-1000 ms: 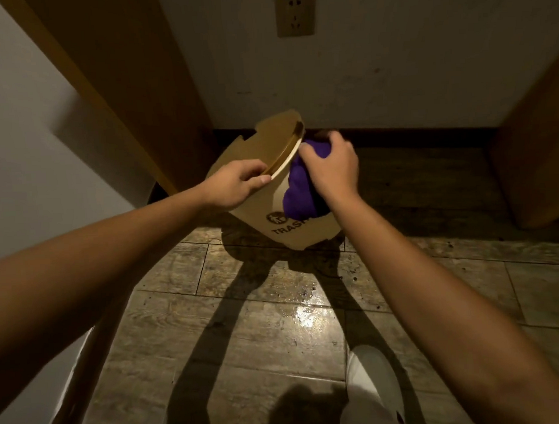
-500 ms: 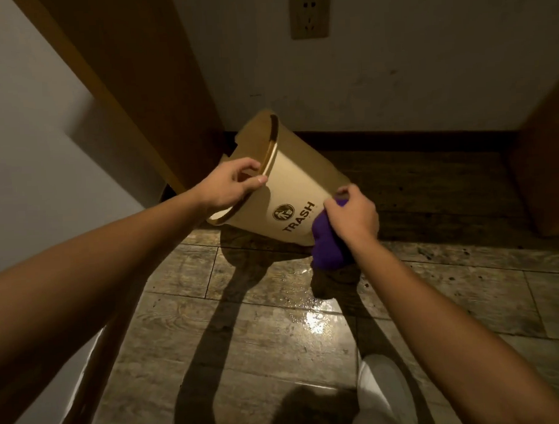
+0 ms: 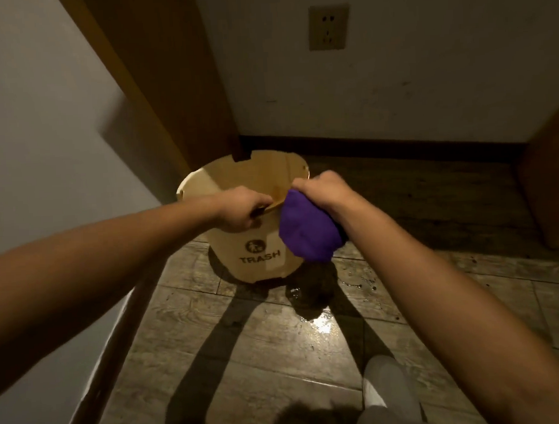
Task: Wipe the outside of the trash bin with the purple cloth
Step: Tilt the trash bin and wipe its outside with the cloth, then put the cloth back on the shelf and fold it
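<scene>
Right hand (image 3: pixel 325 192) covers the top of the bunched purple cloth (image 3: pixel 308 233), and the cloth hides the right side of the tan round "TRASH" bin (image 3: pixel 258 261). Left hand (image 3: pixel 239 210) fingers are hidden behind the bin rim. White shoe (image 3: pixel 388 389) is cut off at the bottom edge. Both elbows are out of frame.

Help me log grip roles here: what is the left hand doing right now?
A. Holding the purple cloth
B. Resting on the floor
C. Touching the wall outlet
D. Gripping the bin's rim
D: the left hand is closed over the near rim of the trash bin, while the right hand holds the purple cloth.
</scene>
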Action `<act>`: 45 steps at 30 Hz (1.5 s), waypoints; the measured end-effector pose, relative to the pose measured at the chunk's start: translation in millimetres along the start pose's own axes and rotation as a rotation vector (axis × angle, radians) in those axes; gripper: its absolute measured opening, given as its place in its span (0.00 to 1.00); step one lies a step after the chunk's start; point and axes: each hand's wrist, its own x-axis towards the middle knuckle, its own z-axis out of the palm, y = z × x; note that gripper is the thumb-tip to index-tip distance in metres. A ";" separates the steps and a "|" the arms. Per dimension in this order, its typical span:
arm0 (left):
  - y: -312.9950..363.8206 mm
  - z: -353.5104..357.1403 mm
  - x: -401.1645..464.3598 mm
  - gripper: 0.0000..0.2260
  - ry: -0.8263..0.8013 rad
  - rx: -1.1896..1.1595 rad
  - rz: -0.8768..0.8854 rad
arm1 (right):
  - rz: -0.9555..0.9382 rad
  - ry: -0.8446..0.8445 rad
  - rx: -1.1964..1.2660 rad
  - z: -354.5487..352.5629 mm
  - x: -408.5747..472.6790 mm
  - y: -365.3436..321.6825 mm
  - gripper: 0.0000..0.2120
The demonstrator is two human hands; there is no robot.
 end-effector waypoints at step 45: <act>84.9 -651.5 -466.9 0.29 0.612 -1.403 0.015 | -0.258 -0.349 0.341 -213.2 -431.4 -647.5 0.30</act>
